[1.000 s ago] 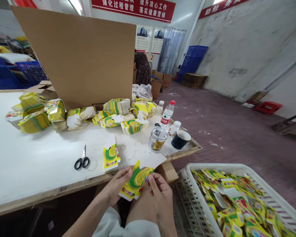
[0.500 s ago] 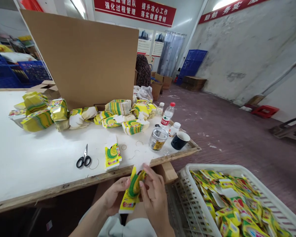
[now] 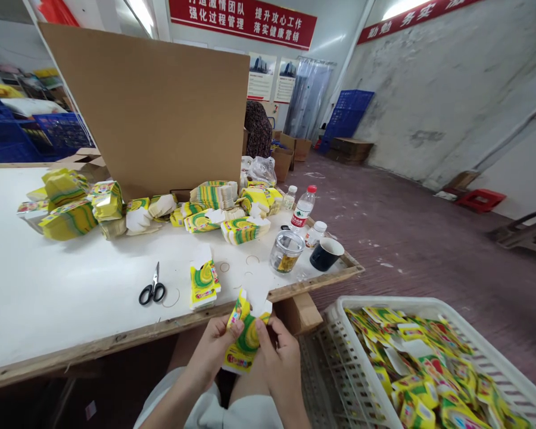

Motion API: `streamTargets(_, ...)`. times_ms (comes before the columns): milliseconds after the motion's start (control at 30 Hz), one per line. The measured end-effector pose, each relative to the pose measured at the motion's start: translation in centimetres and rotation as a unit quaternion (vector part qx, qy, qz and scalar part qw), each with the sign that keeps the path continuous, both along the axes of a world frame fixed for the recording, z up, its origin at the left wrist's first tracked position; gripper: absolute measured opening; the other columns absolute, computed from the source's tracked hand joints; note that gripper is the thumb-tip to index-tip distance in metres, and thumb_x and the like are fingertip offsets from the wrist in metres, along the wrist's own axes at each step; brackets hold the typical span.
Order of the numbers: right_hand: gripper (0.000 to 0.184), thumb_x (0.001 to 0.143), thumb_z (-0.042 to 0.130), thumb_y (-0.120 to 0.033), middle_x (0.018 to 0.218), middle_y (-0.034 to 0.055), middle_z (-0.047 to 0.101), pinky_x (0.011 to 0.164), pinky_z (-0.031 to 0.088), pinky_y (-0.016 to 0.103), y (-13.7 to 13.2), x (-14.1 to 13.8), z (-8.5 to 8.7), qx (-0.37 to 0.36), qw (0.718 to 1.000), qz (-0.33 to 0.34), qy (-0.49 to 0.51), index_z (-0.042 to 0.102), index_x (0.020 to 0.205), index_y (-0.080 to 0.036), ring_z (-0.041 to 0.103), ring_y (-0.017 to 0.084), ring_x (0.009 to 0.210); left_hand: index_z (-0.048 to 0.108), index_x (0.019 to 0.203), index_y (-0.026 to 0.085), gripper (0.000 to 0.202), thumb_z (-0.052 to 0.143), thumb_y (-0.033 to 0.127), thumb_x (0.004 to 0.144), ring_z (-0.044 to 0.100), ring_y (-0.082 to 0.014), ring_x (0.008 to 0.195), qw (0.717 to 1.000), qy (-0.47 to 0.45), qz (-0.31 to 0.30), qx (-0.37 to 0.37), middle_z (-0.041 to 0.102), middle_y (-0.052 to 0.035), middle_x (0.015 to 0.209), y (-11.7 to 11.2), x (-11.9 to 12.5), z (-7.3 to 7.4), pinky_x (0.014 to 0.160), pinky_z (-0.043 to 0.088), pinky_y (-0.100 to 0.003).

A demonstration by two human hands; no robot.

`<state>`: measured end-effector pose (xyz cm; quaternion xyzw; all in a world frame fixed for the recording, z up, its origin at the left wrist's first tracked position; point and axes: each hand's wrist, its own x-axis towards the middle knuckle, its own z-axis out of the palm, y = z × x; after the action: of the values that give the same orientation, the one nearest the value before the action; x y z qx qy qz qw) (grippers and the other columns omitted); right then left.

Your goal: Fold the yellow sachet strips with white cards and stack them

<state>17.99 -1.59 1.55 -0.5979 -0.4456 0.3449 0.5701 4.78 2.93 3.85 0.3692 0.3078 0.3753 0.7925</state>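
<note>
Just off the table's front edge, above my lap, a yellow and green printed carton (image 3: pixel 249 339) is held between both hands. My left hand (image 3: pixel 217 342) pinches its left side, thumb on the printed face. On the other side my right hand (image 3: pixel 279 351) grips the right edge, thumb on the front and fingers behind. White flaps stick up from the carton's top end. A small stack of flat cartons (image 3: pixel 204 285) lies on the table beyond my hands, with black-handled scissors (image 3: pixel 152 287) to its left.
Bundles of flat cartons (image 3: pixel 214 196) line the table (image 3: pixel 71 298) before a tall cardboard sheet (image 3: pixel 161 113). A clear jar (image 3: pixel 287 253), dark mug (image 3: pixel 326 254) and water bottle (image 3: pixel 304 207) stand at the right corner. A white basket (image 3: pixel 346 333) full of cartons sits at right.
The carton has turned from a narrow, tilted view to face me more squarely, and its top looks spread wider. My right hand has shifted lower onto its right edge.
</note>
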Motion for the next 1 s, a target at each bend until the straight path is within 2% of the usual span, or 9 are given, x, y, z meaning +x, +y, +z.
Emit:
streamTargets(100,0.030,0.089,0.059,-0.045,0.073,0.0041,0.068,0.064,0.054,0.028,0.0,0.3,0.1,0.006,1.000,-0.014,-0.016,0.067,0.078,-0.018,0.063,0.021,0.070,0.079,0.088,0.010,0.040,0.080,0.048,0.073,0.071,-0.0179,0.061,0.999,0.020,-0.007,0.024,0.078,-0.0078,0.070,0.4,-0.1,-0.2,0.059,0.050,-0.022)
streamTargets(267,0.028,0.089,0.060,-0.043,0.072,0.0037,0.069,0.063,0.055,0.027,0.1,0.5,0.4,0.007,0.999,0.015,-0.028,0.068,0.082,-0.018,0.066,0.020,0.068,0.074,0.107,0.017,0.043,0.084,0.038,0.071,0.073,-0.0237,0.084,0.992,0.048,0.049,0.103,0.080,-0.0084,0.096,0.7,-0.5,-0.5,0.076,0.055,-0.029)
streamTargets(433,0.024,0.092,0.061,-0.038,0.096,0.0079,0.073,0.076,0.058,0.030,-0.1,0.1,0.8,0.055,0.998,0.008,0.029,0.063,0.107,-0.019,0.070,0.022,0.086,0.076,0.103,0.016,0.033,0.079,0.037,0.077,0.073,-0.0277,0.088,0.988,0.063,0.061,0.125,0.081,-0.0097,0.097,0.5,-0.5,-0.4,0.078,0.056,-0.033)
streamTargets(600,0.017,0.092,0.062,-0.033,0.090,0.0055,0.070,0.069,0.057,0.027,-0.2,0.1,0.8,0.095,0.995,-0.008,0.019,0.059,0.103,-0.021,0.069,0.019,0.079,0.074,0.103,0.015,0.032,0.077,0.037,0.079,0.072,-0.0300,0.093,0.987,0.065,0.055,0.133,0.080,-0.0103,0.097,0.5,-0.4,-0.3,0.082,0.056,-0.035)
streamTargets(667,0.017,0.091,0.063,-0.033,0.091,0.0053,0.070,0.070,0.057,0.027,-0.2,0.3,0.8,0.102,0.994,-0.016,0.022,0.058,0.104,-0.022,0.069,0.019,0.080,0.070,0.109,0.017,0.032,0.075,0.033,0.082,0.071,-0.0287,0.099,0.981,0.086,0.063,0.161,0.078,-0.0106,0.105,0.4,-0.7,-0.3,0.088,0.054,-0.035)
streamTargets(733,0.022,0.091,0.063,-0.032,0.098,0.0064,0.071,0.074,0.058,0.029,-0.2,0.5,0.8,0.111,0.993,-0.011,0.043,0.058,0.110,-0.023,0.070,0.020,0.086,0.060,0.121,0.021,0.040,0.073,0.029,0.084,0.070,-0.0266,0.100,0.975,0.104,0.063,0.185,0.075,-0.0105,0.110,0.3,-1.1,-0.2,0.089,0.053,-0.034)
streamTargets(833,0.031,0.091,0.064,-0.034,0.110,0.0097,0.071,0.080,0.058,0.034,-0.2,1.0,1.0,0.125,0.988,0.037,0.082,0.057,0.120,-0.025,0.071,0.023,0.096,0.041,0.136,0.027,0.055,0.069,0.026,0.088,0.070,-0.0257,0.099,0.976,0.086,0.018,0.197,0.073,-0.0110,0.113,0.1,-1.9,0.3,0.087,0.053,-0.035)
streamTargets(900,0.034,0.091,0.064,-0.035,0.109,0.0103,0.072,0.077,0.058,0.033,-0.2,1.3,1.0,0.124,0.985,0.069,0.093,0.057,0.123,-0.025,0.071,0.023,0.090,0.034,0.141,0.028,0.060,0.066,0.026,0.090,0.069,-0.0260,0.102,0.979,0.060,-0.016,0.194,0.072,-0.0117,0.115,0.0,-2.3,0.7,0.090,0.052,-0.037)
streamTargets(1000,0.039,0.092,0.061,-0.038,0.105,0.0093,0.072,0.063,0.056,0.029,-0.4,1.8,1.0,0.107,0.987,0.087,0.080,0.054,0.129,-0.026,0.069,0.020,0.075,0.031,0.142,0.030,0.064,0.067,0.025,0.090,0.070,-0.0264,0.101,0.983,0.028,-0.038,0.175,0.072,-0.0114,0.113,-0.2,-2.6,1.4,0.088,0.052,-0.038)
